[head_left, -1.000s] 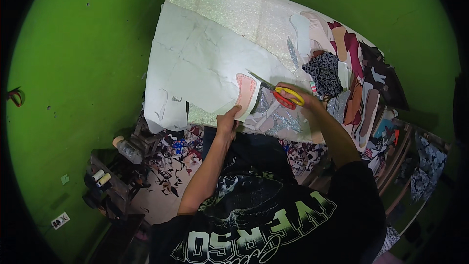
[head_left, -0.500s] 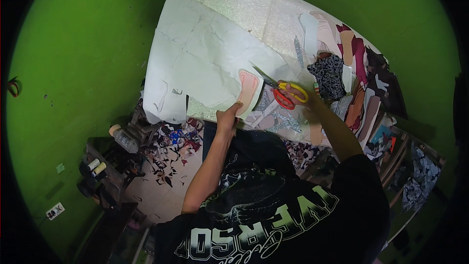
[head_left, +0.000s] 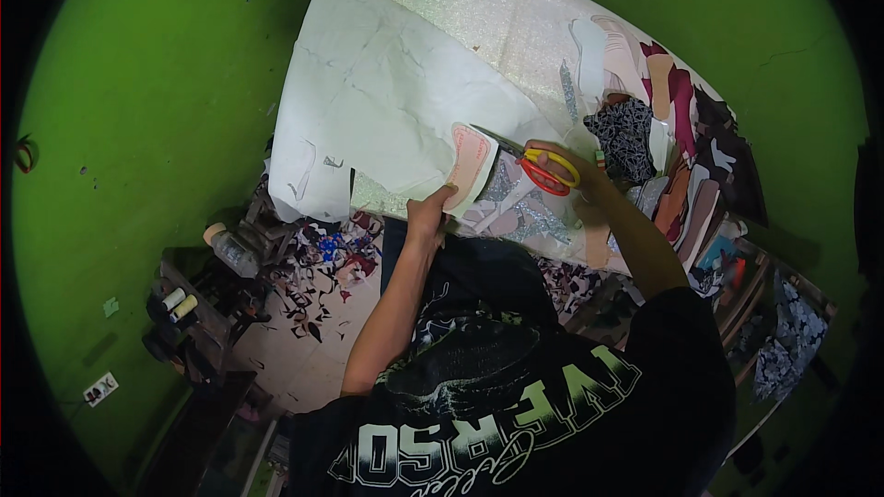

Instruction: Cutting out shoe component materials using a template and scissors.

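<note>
My left hand (head_left: 428, 213) pinches the lower end of a curved pink pattern piece (head_left: 469, 158) together with the white sheet (head_left: 387, 101) under it. In my right hand (head_left: 558, 167) is a pair of scissors (head_left: 543, 170) with one yellow and one red handle loop. Their blades point up and left and meet the sheet beside the pattern's upper right edge. The blades look nearly closed. The sheet spreads over the left and middle of a table covered in shiny pale material (head_left: 460, 0).
Silvery and pale offcuts (head_left: 525, 207) lie near my right hand. Farther right sit a black-and-white patterned bundle (head_left: 620, 136) and stacked brown, maroon and pink cut pieces (head_left: 677, 97). Scraps (head_left: 318, 285) litter the floor at left, beside a stand with thread spools (head_left: 181, 306).
The scissors' blades have come closer together and turned flatter toward the pattern's top. The pattern has shifted slightly with the sheet; my left hand keeps its grip.
</note>
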Demonstrator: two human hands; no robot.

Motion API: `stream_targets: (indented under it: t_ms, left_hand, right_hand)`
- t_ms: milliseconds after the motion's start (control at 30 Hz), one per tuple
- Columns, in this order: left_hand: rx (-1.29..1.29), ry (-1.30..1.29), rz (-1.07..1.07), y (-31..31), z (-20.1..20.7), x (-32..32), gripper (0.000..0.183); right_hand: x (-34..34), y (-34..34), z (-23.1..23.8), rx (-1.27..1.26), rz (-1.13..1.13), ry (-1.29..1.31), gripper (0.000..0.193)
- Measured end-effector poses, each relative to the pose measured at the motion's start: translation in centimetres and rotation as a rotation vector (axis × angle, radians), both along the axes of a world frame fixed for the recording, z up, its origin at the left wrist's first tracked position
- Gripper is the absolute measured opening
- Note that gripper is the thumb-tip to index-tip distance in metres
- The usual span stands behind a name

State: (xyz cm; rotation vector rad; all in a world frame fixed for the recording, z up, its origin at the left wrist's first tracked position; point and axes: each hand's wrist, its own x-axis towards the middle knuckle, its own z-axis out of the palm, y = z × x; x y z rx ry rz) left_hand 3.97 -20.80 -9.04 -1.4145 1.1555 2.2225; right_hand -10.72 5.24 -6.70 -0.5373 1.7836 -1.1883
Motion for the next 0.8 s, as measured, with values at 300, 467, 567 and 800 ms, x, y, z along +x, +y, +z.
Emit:
stream_targets:
  t_ms: [300, 467, 567, 800]
  left_hand:
    - [0.026, 0.013, -0.069, -0.5, 0.3, 0.1, 0.025]
    - [-0.005, -0.019, -0.048, -0.2, 0.6, 0.0, 0.016]
    - [-0.001, -0.029, -0.012, -0.1, 0.1, 0.2, 0.017]
    - [-0.009, 0.022, -0.037, -0.1, -1.1, 0.2, 0.019]
  right_hand:
    - [-1.0, -1.5, -2.9, -0.175, -0.040, -0.620, 0.057]
    - [-1.7, -1.6, -4.0, -0.093, -0.041, -0.267, 0.052]
    - [-1.7, -1.4, -2.5, -0.052, 0.000, -0.368, 0.045]
    - [1.9, 3.1, -2.0, -0.069, -0.148, -0.654, 0.037]
